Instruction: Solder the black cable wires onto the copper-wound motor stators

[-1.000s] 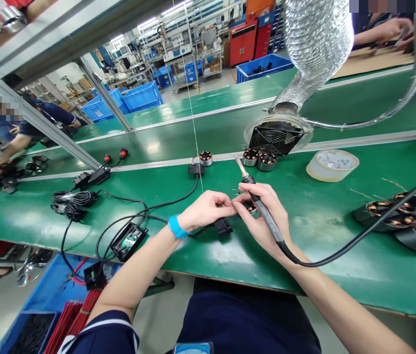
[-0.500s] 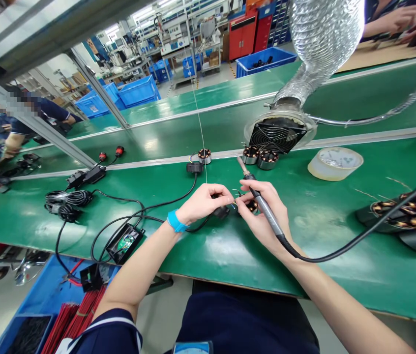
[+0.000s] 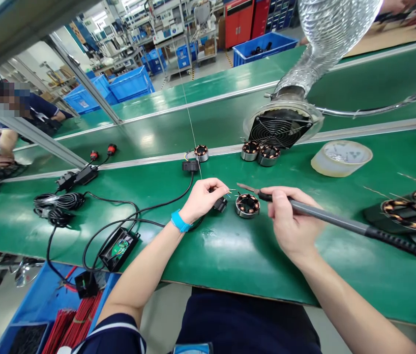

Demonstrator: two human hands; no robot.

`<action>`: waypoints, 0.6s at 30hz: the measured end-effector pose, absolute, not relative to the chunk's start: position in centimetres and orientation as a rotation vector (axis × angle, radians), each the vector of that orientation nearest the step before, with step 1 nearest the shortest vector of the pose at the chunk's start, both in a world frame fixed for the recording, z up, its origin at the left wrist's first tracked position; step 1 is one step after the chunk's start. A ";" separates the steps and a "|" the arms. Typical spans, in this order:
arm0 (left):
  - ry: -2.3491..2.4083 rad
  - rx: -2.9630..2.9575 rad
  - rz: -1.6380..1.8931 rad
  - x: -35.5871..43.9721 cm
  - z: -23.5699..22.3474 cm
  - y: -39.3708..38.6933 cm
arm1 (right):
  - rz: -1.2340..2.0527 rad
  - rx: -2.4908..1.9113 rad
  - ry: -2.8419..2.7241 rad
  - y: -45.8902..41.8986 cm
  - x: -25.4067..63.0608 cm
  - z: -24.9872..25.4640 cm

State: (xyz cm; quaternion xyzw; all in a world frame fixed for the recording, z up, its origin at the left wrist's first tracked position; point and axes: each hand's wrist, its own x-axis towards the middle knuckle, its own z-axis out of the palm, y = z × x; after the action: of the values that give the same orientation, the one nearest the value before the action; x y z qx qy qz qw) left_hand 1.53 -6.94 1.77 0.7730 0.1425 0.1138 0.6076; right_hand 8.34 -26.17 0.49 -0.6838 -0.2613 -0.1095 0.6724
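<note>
My left hand [image 3: 204, 199] is closed in a pinch on thin wires [image 3: 231, 191] whose ends stick out past the fingertips. Just under those fingers lies a black plastic part [image 3: 221, 204] on a black cable. My right hand [image 3: 292, 223] grips a soldering iron [image 3: 326, 214], its tip pointing left, close to the wire ends. Between the hands a motor stator [image 3: 248, 212] with copper windings sits on the green bench. A thin strand [image 3: 189, 118] hangs from above down to my left hand.
A fume fan [image 3: 278, 132] with a foil duct stands behind, two stators [image 3: 269, 156] before it. Right of it are a whitish tub [image 3: 328, 164] and larger stators [image 3: 400, 219]. An opened black box with a circuit board [image 3: 119, 248] and cables lie left. A co-worker sits far left.
My right hand has moved right, away from the wires and stator, and the iron has swung from pointing up to lying nearly level, tip leftward. The left hand keeps its pinch.
</note>
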 end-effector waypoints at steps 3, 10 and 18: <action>0.327 1.794 0.256 1.5 1.9 -7.0 | -0.253 -1.554 -0.637 -26.5 8.2 0.1; 0.319 1.782 0.222 1.5 2.1 -7.1 | -0.278 -1.602 -0.742 -26.5 8.0 0.1; 0.313 1.762 0.231 1.6 1.8 -7.0 | -0.335 -1.591 -0.786 -26.3 7.9 0.4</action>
State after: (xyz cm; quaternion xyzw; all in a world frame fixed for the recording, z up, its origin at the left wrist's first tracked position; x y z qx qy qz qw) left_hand 1.55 -7.01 1.83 0.7661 0.1363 0.1003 0.6200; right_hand 7.93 -26.26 0.42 -0.6916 -0.3416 -0.1457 0.6195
